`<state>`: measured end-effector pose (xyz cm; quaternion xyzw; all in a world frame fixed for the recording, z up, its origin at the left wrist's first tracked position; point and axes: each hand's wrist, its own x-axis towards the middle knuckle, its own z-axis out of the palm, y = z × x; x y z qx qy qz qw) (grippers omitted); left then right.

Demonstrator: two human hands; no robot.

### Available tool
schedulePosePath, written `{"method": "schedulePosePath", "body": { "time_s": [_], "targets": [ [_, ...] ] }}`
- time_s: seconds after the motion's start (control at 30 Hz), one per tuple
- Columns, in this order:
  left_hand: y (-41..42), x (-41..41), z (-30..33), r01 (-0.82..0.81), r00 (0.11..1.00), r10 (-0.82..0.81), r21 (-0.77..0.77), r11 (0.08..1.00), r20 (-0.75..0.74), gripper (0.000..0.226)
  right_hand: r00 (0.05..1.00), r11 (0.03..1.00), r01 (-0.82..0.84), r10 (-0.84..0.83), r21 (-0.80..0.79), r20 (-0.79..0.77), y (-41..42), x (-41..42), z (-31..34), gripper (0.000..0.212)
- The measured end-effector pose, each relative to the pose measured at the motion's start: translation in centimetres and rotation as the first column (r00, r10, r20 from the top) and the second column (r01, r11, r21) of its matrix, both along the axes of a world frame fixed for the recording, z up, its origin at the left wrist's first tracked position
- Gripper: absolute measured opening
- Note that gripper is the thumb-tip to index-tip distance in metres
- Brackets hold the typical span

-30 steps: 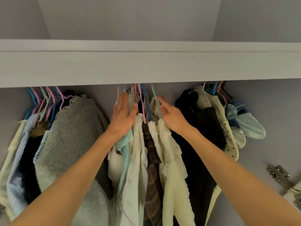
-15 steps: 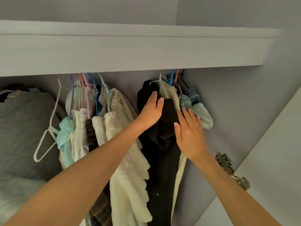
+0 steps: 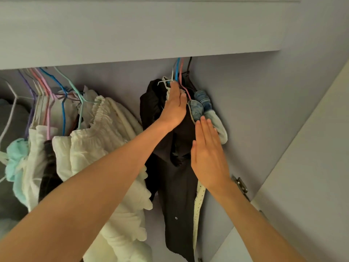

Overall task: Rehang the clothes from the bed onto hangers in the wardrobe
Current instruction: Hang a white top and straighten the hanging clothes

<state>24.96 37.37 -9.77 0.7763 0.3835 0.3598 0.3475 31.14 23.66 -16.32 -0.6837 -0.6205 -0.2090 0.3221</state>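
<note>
I face the inside of the wardrobe. My left hand reaches up with straight fingers pressed against a black garment, fingertips at the necks of the white, blue and pink hangers. My right hand is held flat, fingers straight, beside the same black garment, just below folded blue denim. Neither hand holds anything. To the left hangs a cream ruffled garment on a teal hanger, among several coloured hangers.
The wardrobe's upper panel hides the rail. An empty white hanger hangs at far left beside a light teal piece. The open door stands at right with a metal hinge. A dotted cream garment hangs behind the black one.
My view and both hands shifted right from the middle clothes to the black garment. My left hand slid up to the hanger necks; my right hand stays flat beside the garment.
</note>
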Motion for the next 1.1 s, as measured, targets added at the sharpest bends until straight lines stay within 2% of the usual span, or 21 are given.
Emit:
{"method": "schedulePosePath", "body": {
  "time_s": [0.2, 0.33, 0.47, 0.57, 0.67, 0.8, 0.97, 1.1],
  "targets": [
    [1.0, 0.5, 0.5, 0.095, 0.985, -0.097, -0.018, 0.995, -0.14, 0.06, 0.998, 0.998, 0.055, -0.055, 0.006, 0.021, 0.1, 0.4, 0.0, 0.046],
    [1.2, -1.2, 1.1, 0.078, 0.971, -0.067, 0.038, 0.996, -0.231, 0.058, 0.998, 0.997, 0.055, -0.054, -0.047, 0.01, -0.2, -0.6, 0.6, 0.048],
    [-1.7, -3.9, 2.0, -0.004, 0.905, 0.064, 0.143, 0.99, -0.421, 0.057, 0.998, 0.991, 0.059, -0.057, -0.117, 0.018, -1.0, -1.5, 1.4, 0.055],
    [-5.6, -7.8, 2.3, -0.008, 0.793, 0.242, 0.388, 0.922, -0.559, 0.058, 0.998, 0.991, 0.034, -0.028, -0.131, 0.05, -1.9, -2.6, 2.3, 0.056],
    [-8.8, -12.9, 1.6, 0.046, 0.726, 0.362, 0.566, 0.823, -0.585, 0.058, 0.998, 0.989, -0.027, 0.035, -0.142, 0.059, -2.5, -4.8, 3.1, 0.056],
    [-12.0, -21.0, 1.1, 0.002, 0.706, 0.5, 0.707, 0.707, -0.502, 0.056, 0.982, 0.973, -0.165, 0.177, -0.161, 0.064, -2.0, -10.5, 4.9, 0.056],
    [-14.4, -32.2, -0.1, -0.135, 0.59, 0.634, 0.712, 0.689, -0.501, 0.052, 0.904, 0.905, -0.398, 0.416, -0.152, 0.104, -1.2, -19.9, 6.6, 0.054],
    [-16.0, -40.7, -1.7, -0.305, 0.478, 0.705, 0.653, 0.693, -0.525, 0.054, 0.8, 0.79, -0.578, 0.598, -0.205, 0.043, -1.0, -28.7, 6.2, 0.056]
  ]
}}
